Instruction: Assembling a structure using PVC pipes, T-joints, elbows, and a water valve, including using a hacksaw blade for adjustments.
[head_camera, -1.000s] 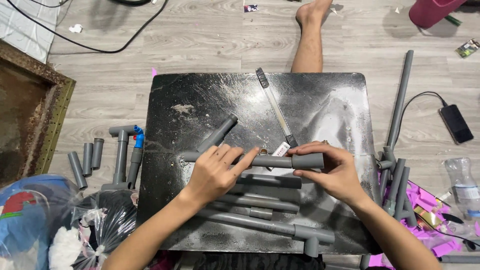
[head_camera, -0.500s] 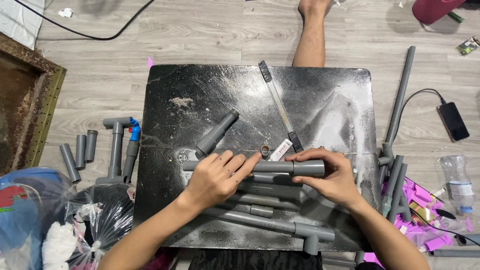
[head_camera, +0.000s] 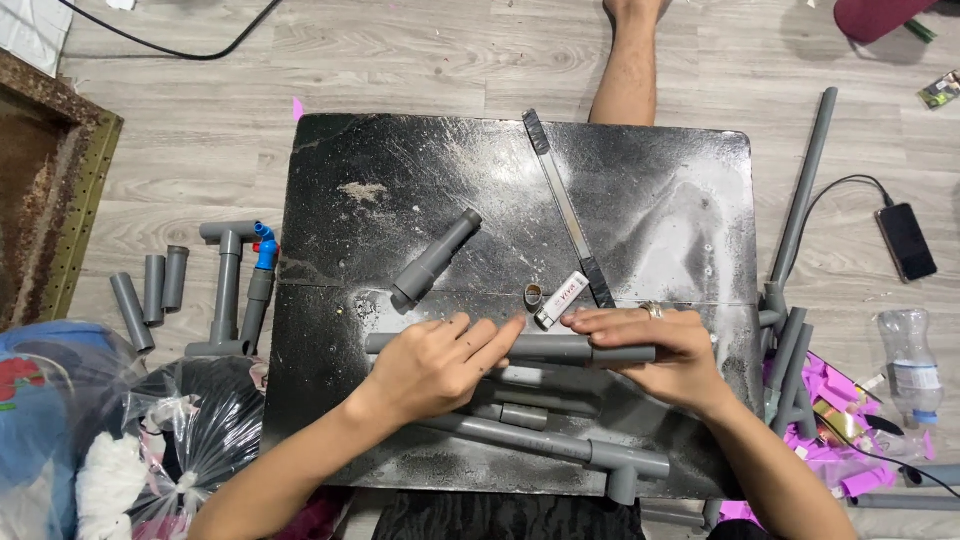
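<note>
A long grey plastic pipe (head_camera: 545, 347) lies crosswise over the near half of a black scuffed board (head_camera: 650, 200). My left hand (head_camera: 435, 365) grips the pipe's left part, fingers stretched along it. My right hand (head_camera: 655, 355), with a ring on one finger, holds the pipe's right end, where a wider sleeve sits. Beneath my hands lie more grey pipes and a long pipe with a tee fitting (head_camera: 560, 445). A short grey pipe piece (head_camera: 435, 257) rests diagonally on the board beyond my left hand.
A hacksaw blade (head_camera: 565, 205), a small white lighter (head_camera: 562, 299) and a metal ring (head_camera: 534, 294) lie on the board. Grey pipe offcuts (head_camera: 150, 290) and a blue-ended assembly (head_camera: 240, 285) sit left. Long pipes (head_camera: 800, 200), a phone (head_camera: 906, 241) and a bottle (head_camera: 908, 365) sit right. A bare leg (head_camera: 630, 70) lies beyond.
Both hands have lowered the pipe toward the near edge of the board and pressed closer together along it. The view has tilted slightly.
</note>
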